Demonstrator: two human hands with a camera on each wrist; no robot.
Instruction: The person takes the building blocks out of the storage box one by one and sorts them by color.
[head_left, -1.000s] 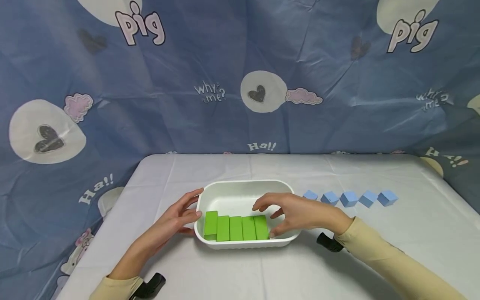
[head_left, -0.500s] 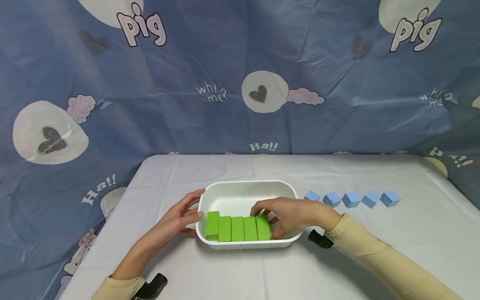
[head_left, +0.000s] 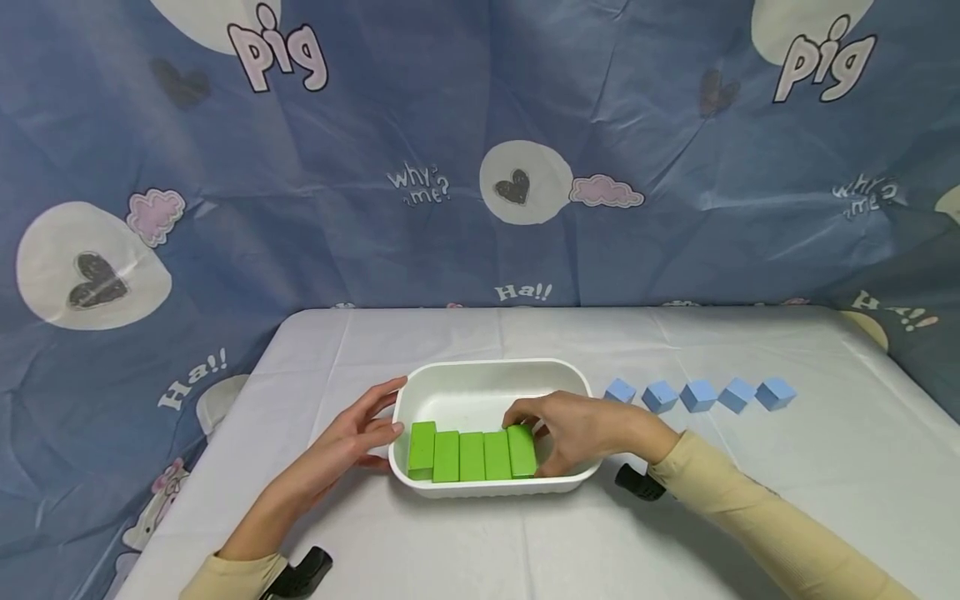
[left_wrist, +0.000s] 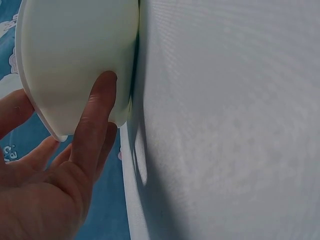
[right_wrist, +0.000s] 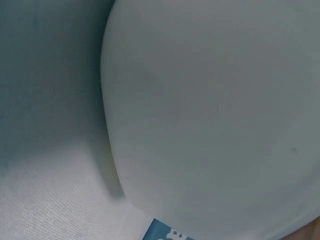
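Note:
A white oblong tub [head_left: 480,373] stands on the table with several green blocks [head_left: 471,457] in a row along its near wall. My right hand [head_left: 581,427] reaches over the tub's right end and pinches the rightmost green block [head_left: 522,452] between thumb and fingers. That block's top sits a little above its neighbour's. My left hand [head_left: 348,433] touches the tub's left end with extended fingers. In the left wrist view one finger [left_wrist: 100,105] lies along the tub's outer wall [left_wrist: 75,55]. The right wrist view is mostly tub wall [right_wrist: 200,110], which hides the block.
Several light blue cubes [head_left: 699,396] stand in a row to the right of the tub. A white cloth [head_left: 465,550] covers the table. Behind the table hangs a blue patterned curtain [head_left: 420,250].
My right hand has come down and left onto the rightmost green block, and its fingers have closed on it. The block has risen slightly. My left hand stays at the tub's end.

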